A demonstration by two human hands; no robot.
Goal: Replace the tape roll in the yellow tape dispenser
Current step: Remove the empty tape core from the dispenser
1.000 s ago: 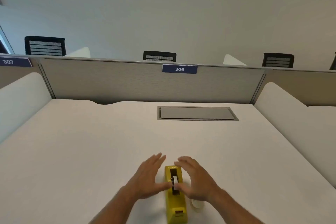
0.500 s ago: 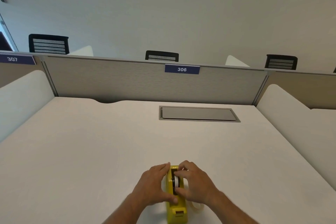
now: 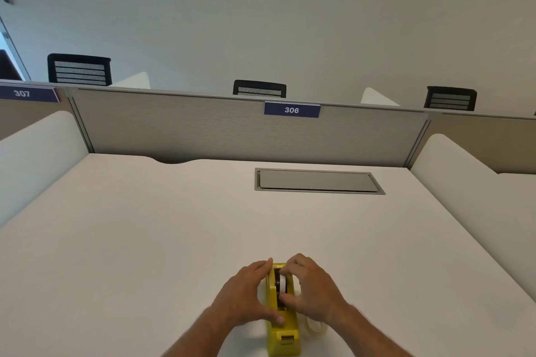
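The yellow tape dispenser (image 3: 282,330) sits at the near edge of the white table (image 3: 145,240). Left hand (image 3: 246,295) is wrapped round its left side, thumb across the top. Right hand (image 3: 311,288) pinches the white roll (image 3: 282,283) seated in the dispenser, fingertip and thumb. A clear tape roll (image 3: 316,327) lies just right of it, under the right wrist.
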